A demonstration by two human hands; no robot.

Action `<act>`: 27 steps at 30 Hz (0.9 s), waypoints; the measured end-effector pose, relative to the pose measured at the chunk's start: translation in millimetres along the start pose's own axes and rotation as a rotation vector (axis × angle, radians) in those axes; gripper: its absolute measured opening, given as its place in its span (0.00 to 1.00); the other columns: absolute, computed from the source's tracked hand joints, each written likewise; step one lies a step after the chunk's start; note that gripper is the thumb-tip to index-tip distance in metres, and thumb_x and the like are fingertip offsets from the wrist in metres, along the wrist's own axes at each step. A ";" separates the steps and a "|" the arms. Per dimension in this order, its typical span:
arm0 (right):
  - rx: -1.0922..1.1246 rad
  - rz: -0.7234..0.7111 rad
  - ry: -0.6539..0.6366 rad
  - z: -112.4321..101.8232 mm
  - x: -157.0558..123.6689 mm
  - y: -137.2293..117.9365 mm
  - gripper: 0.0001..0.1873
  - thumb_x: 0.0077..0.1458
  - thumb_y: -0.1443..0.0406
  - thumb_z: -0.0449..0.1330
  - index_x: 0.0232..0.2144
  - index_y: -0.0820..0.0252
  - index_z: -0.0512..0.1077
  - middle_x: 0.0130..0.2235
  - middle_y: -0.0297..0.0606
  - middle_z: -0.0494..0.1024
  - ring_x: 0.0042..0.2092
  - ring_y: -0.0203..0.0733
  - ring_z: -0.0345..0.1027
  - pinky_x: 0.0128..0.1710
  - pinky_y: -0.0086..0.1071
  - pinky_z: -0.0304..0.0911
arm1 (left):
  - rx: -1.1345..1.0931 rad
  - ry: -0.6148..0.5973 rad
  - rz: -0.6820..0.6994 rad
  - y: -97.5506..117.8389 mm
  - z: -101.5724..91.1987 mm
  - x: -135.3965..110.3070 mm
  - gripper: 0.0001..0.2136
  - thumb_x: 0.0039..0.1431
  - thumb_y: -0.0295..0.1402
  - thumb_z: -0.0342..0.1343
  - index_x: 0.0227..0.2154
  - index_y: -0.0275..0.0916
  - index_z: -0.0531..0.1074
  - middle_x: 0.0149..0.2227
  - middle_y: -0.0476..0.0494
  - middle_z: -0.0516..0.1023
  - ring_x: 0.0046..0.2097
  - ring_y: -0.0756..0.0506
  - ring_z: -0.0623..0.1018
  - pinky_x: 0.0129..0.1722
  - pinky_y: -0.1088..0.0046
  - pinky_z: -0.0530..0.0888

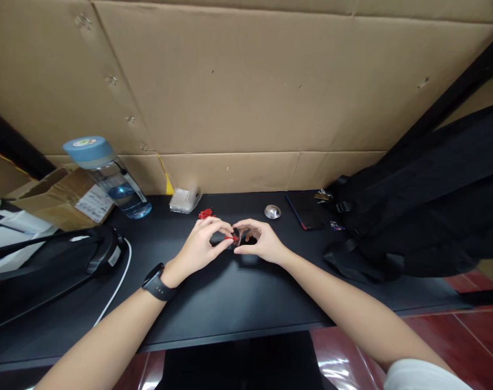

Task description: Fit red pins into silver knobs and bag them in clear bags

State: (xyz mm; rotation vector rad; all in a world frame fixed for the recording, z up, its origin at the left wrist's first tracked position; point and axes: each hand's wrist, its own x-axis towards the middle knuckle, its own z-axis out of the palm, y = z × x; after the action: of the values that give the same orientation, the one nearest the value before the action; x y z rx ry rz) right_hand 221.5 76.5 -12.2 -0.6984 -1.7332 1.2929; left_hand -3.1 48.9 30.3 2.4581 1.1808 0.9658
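My left hand (203, 241), with a black watch (159, 281) on its wrist, pinches a small red piece (229, 237) between thumb and fingertips. Facing it, my right hand (263, 242) curls its thumb and fingers around a small round container (237, 236) with a shiny rim, tipped on its side toward the left hand. The red piece is at the container's mouth; whether it is inside I cannot tell. Just behind the left hand lies a small heap of thin red pieces (206, 213). A round silver lid (272, 211) rests on the black table beyond the right hand.
Clear plastic boxes (185, 200) and a blue-capped water bottle (124, 187) stand at the back left, near an open cardboard box (73, 197). A phone (305, 211), keys (323, 196) and a black backpack (417, 211) are at right. A white cable (118, 284) crosses the left side.
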 end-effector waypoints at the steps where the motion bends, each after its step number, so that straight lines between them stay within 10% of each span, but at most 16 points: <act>1: -0.005 0.002 -0.004 0.1 0.0 -0.9 0.32 0.40 0.59 0.78 0.49 0.55 0.76 0.47 0.41 0.80 0.43 0.43 0.74 0.37 0.33 0.67 | 0.004 -0.009 0.004 0.6 -0.9 0.2 0.03 0.63 0.35 0.61 0.38 0.44 0.77 0.42 0.49 0.82 0.49 0.45 0.77 0.54 0.64 0.67; 27: -0.028 0.002 -0.004 1.3 -1.1 -5.7 0.32 0.38 0.57 0.79 0.48 0.55 0.77 0.44 0.39 0.80 0.42 0.42 0.72 0.37 0.33 0.66 | 0.058 0.017 -0.023 2.2 5.5 0.1 0.05 0.63 0.38 0.61 0.37 0.47 0.81 0.38 0.48 0.84 0.48 0.42 0.77 0.53 0.61 0.68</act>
State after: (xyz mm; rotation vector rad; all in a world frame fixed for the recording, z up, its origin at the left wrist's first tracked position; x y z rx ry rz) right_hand 221.2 73.2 -7.3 -0.7143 -1.7569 1.2745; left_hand 1.9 48.0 27.2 2.4796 1.2565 0.9613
